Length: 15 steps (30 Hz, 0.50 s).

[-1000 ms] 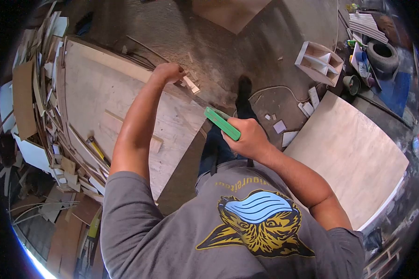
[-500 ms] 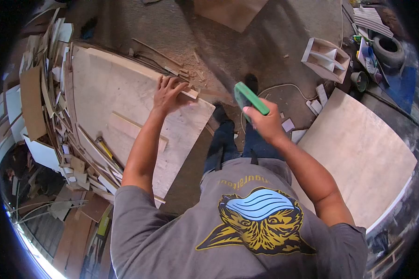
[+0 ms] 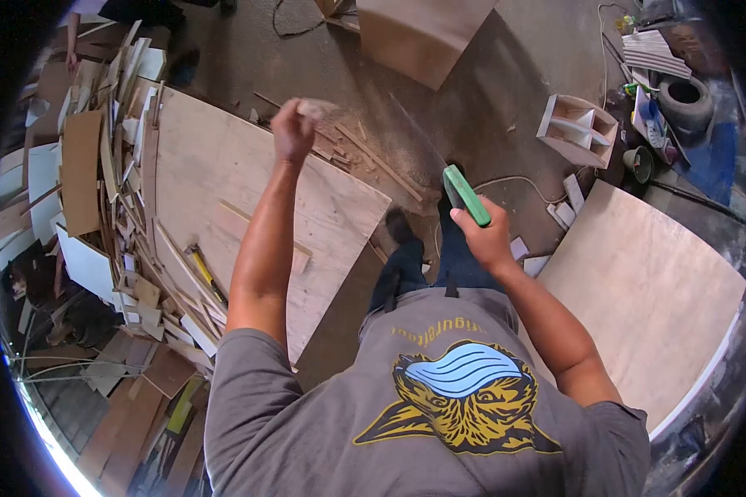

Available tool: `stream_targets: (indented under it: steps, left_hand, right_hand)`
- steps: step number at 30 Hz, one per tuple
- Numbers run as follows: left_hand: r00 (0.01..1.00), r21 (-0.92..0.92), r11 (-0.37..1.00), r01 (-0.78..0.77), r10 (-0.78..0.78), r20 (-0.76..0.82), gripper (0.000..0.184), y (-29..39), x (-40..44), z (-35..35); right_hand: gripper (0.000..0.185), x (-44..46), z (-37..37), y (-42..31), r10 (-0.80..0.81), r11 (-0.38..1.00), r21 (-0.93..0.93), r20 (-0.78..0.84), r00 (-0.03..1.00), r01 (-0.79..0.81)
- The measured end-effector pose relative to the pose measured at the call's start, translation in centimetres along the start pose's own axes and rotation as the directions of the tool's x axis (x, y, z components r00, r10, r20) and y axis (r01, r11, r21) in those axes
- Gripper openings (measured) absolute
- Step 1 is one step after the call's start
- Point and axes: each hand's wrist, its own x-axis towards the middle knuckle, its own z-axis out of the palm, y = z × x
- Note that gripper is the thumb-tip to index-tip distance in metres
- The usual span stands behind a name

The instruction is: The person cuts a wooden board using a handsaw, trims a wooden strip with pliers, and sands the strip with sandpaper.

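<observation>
The left hand (image 3: 294, 134), earlier on a wooden strip along the far edge of the tabletop (image 3: 348, 240), now hovers above that edge. The right hand (image 3: 487, 235) has swung the green-handled saw (image 3: 467, 196) rightward off the tabletop's corner. A thin stick (image 3: 380, 162) now lies beyond the tabletop; another person's arm (image 3: 73, 40) has appeared past its left end.

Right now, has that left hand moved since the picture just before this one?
Yes. Judged against the right-hand corner of the large board, the left hand has moved up and left in the view, away from that corner.
</observation>
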Motion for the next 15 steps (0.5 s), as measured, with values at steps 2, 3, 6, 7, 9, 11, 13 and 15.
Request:
stream_targets:
  steps: [2,3,6,7,9,11,13,15]
  left_hand:
    - [0.942,-0.327,0.909,-0.26,0.164,-0.293,0.023,4.4,2.6,-1.4]
    - [0.913,-0.272,0.931,-0.241,0.123,-0.388,0.027,5.9,3.3,-3.2]
    - [0.762,-0.428,0.854,-0.295,-0.059,-0.645,0.043,11.6,4.3,-8.4]
    - [0.707,-0.335,0.9,-0.278,-0.044,-0.706,0.05,12.9,3.8,-10.3]
    - [0.547,-0.276,0.93,-0.241,-0.105,-0.831,0.062,14.7,1.8,-13.5]
    - [0.466,-0.247,0.947,-0.203,-0.129,-0.875,0.064,13.9,-1.2,-16.4]
    - [0.367,-0.25,0.961,-0.12,-0.191,-0.911,0.063,13.8,-5.5,-18.3]
    - [0.256,-0.319,0.939,-0.13,-0.279,-0.926,0.066,12.2,-9.4,-19.7]
  right_hand:
    - [0.028,-1.1,-0.1,-0.7,-0.059,0.998,-0.024,0.005,0.998,0.059]
    - [0.029,-1.6,0.0,-0.8,-0.092,0.995,-0.031,0.011,0.996,0.092]
    - [0.031,-3.1,0.4,-1.8,-0.164,0.986,-0.028,0.041,0.986,0.166]
    - [0.029,-3.6,0.7,-2.3,-0.189,0.982,-0.021,0.058,0.98,0.19]
    - [0.029,-4.4,1.4,-2.8,-0.281,0.959,-0.025,0.08,0.956,0.284]
    - [0.03,-5.1,2.4,-4.2,-0.382,0.923,-0.002,0.093,0.919,0.384]
    - [0.028,-5.8,3.6,-5.5,-0.479,0.876,0.01,0.116,0.87,0.481]
    - [0.026,-6.0,5.1,-5.7,-0.591,0.801,0.013,0.178,0.787,0.598]
